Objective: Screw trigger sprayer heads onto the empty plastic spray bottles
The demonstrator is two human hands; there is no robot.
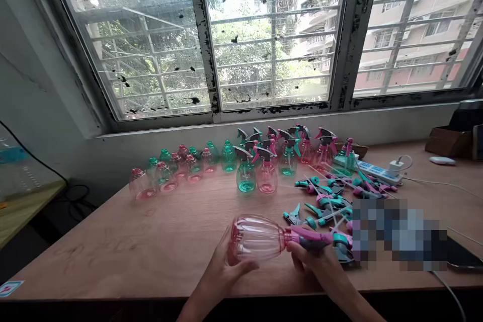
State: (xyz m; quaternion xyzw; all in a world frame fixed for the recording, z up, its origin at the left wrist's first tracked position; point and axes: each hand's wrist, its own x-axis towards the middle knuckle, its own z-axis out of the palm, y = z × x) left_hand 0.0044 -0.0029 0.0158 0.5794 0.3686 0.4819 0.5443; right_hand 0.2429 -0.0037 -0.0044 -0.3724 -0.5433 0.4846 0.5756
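Note:
A clear pink spray bottle [258,237] lies sideways in the air above the front of the table, its base to the left. My left hand [230,261] wraps round the bottle's base end. At the neck, my right hand [311,261] grips the pink and grey spray head [311,238], which sits on the bottle's mouth; whether it is fully screwed down I cannot tell. Just beyond my right hand lies a pile of loose pink and teal spray heads [328,204] with white tubes.
Several bottles without heads, such as a pink one [141,184], stand at the back left. Bottles with spray heads, including a green one [246,177], stand at the back middle. A power strip [379,172] and a phone [462,251] lie at the right on the wooden table [151,246].

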